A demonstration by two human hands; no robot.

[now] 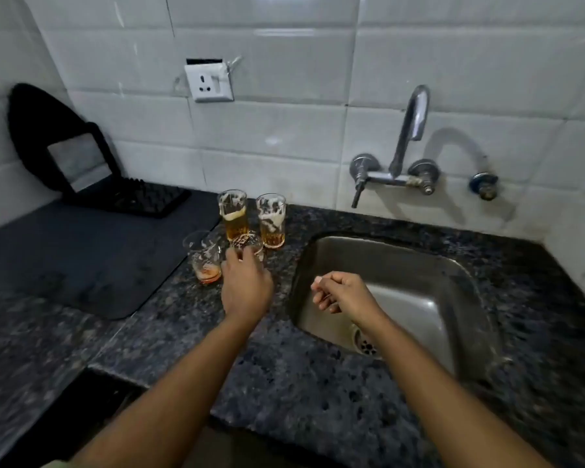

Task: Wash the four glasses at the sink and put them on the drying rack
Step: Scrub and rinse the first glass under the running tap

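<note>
At about ten o'clock, a black drying rack (129,197) sits on a dark mat (81,258) against the tiled wall. Four glasses stand together on the speckled counter (301,383) near eleven o'clock from the hands: a near-empty glass (205,258) with an amber residue, a short glass (247,244) just right of it, and behind them two foamy glasses, the left tall glass (233,214) and the right tall glass (271,220) (both part-filled with amber liquid). The left hand (245,285) reaches over the short glass, its fingers curled around it in a grasping grip. At three o'clock from it, the right hand (341,293) hovers over the steel sink (419,261), loosely clenched on nothing visible. The tap (409,136) juts from the wall at one o'clock.
</note>
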